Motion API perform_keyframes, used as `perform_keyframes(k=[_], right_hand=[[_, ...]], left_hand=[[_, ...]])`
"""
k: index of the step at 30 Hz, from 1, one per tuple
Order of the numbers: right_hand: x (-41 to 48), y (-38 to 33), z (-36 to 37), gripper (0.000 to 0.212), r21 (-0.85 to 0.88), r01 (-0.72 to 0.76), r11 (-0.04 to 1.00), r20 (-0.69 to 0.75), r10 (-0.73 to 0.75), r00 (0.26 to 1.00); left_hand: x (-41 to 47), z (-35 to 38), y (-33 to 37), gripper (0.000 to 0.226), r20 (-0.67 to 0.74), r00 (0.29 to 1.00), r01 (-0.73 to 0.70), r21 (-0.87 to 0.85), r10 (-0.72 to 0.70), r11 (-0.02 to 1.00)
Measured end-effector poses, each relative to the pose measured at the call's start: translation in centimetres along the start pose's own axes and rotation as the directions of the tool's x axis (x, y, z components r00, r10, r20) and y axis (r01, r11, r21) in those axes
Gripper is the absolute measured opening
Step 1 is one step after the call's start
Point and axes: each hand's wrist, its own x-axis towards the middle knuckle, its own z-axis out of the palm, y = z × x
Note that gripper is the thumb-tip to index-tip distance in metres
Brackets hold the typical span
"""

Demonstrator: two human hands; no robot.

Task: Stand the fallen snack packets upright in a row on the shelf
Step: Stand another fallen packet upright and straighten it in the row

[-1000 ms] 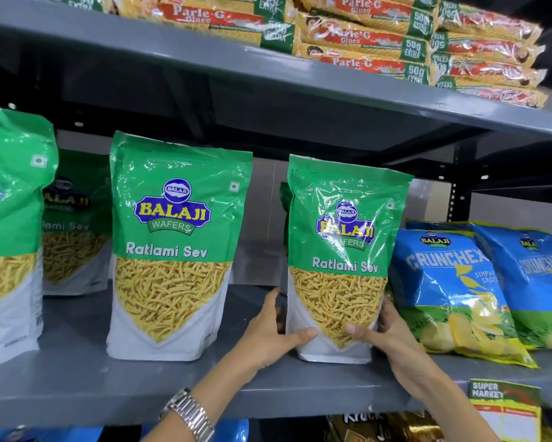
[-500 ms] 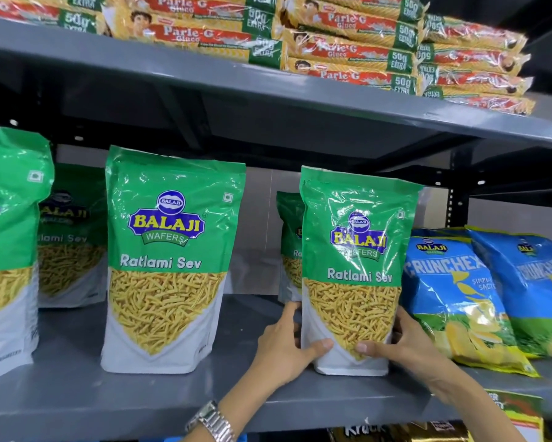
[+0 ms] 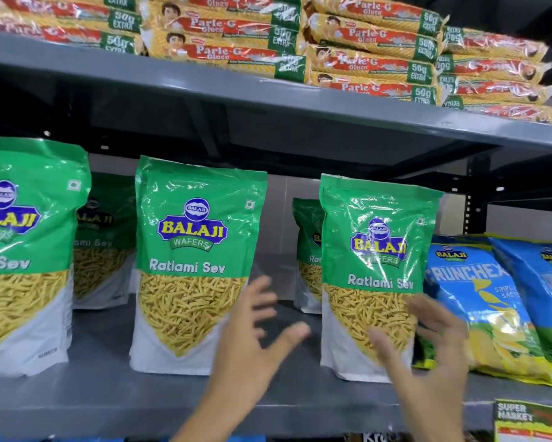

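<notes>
Your left hand [image 3: 252, 342] is spread open, fingers splayed and blurred, in front of the gap between two green plastic Ratlami Sev packets; it holds nothing. Your right hand [image 3: 427, 352] is also open with fingers apart, palm in front of the lower right part of the right-hand green Ratlami Sev packet [image 3: 376, 250]; whether any fingertip touches the plastic you cannot tell through the blur, but nothing is gripped.

That packet stands upright near the front edge of the grey metal shelf [image 3: 109, 400], leaning slightly, just beside the blue Crunchex chip bags [image 3: 479, 301] that lie tilted back towards the shelf's right end. Behind it, towards the back edge, another green sev packet [image 3: 306, 250] stands partly hidden.

Left of your hands, the middle green Ratlami Sev packet [image 3: 198, 250] stands upright near the front edge, apart from the right-hand one. At the left end a third front packet [image 3: 22, 250] stands upright, cut off by the frame, with a fourth one [image 3: 105, 237] set back in shadow between it and the middle packet.

On the upper grey shelf [image 3: 268, 94], yellow and red Parle-G biscuit packs [image 3: 364, 46] lie stacked flat. A green supermarket price tag [image 3: 530, 422] hangs at the lower shelf's front edge, right end.
</notes>
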Motion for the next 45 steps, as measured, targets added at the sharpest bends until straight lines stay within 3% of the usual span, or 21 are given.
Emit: perform_keyframes(k=[2,5,7,9,11,14,16,21,26,35,42,43,45], right_hand=[[-2.1,-1.9,4.0,0.059,0.093,-0.037,0.995,0.219,0.015,0.976],[-3.6,-3.4,10.2,0.084,-0.004,-0.228,0.974,0.593,0.186,0.784],[-3.6,-3.3,13.4,0.096,0.011,-0.437,0.900,0.682,0.312,0.661],[-3.4,-3.0,15.7,0.106,0.041,-0.591,0.805,0.730,0.380,0.568],[-3.6,-2.6,16.9,0.101,0.055,-0.646,0.761,0.746,0.399,0.533],[-3.7,-2.3,17.6,0.091,0.062,-0.667,0.743,0.715,0.433,0.549],[-3.6,-2.1,17.3,0.091,0.037,-0.637,0.770,0.699,0.436,0.567],[-2.7,-0.9,15.4,0.090,0.014,-0.618,0.786,0.702,0.433,0.566],[-2.2,0.0,14.0,0.092,0.020,-0.644,0.765,0.717,0.437,0.542],[-2.4,-0.2,13.9,0.083,0.054,-0.683,0.729,0.729,0.439,0.525],[-3.1,-1.7,13.7,0.094,0.031,-0.722,0.692,0.714,0.490,0.500],[-3.4,-2.3,13.7,0.097,0.027,-0.712,0.702,0.688,0.503,0.523],[-4.3,-3.7,13.5,0.094,0.060,-0.603,0.796,0.458,0.514,0.725]], left_hand=[[0.0,-3.0,0.0,0.063,-0.303,0.952,-0.059,-0.053,0.040,0.997],[1.2,-7.5,-1.6,0.075,-0.524,0.851,0.038,0.019,-0.022,0.999],[2.3,-10.7,-3.2,0.096,-0.500,0.862,0.146,0.084,-0.085,0.986],[3.3,-13.4,-4.4,0.113,-0.383,0.905,0.248,0.121,-0.185,0.961],[3.6,-15.1,-5.5,0.113,-0.195,0.929,0.339,0.113,-0.314,0.934],[3.4,-16.6,-6.7,0.077,0.094,0.922,0.361,0.142,-0.376,0.922],[3.3,-17.0,-7.3,0.083,0.147,0.917,0.350,0.147,-0.371,0.925],[2.9,-15.9,-6.5,0.080,0.152,0.926,0.325,0.142,-0.345,0.935],[2.5,-14.4,-6.1,0.097,0.129,0.930,0.321,0.170,-0.344,0.932],[2.1,-14.4,-6.3,0.092,0.107,0.936,0.311,0.190,-0.335,0.931],[1.8,-14.5,-5.9,0.095,0.099,0.944,0.281,0.256,-0.314,0.925],[1.6,-14.6,-5.7,0.097,0.105,0.944,0.276,0.262,-0.311,0.925],[1.0,-14.7,-5.3,0.106,0.115,0.953,0.245,0.243,-0.279,0.939]])
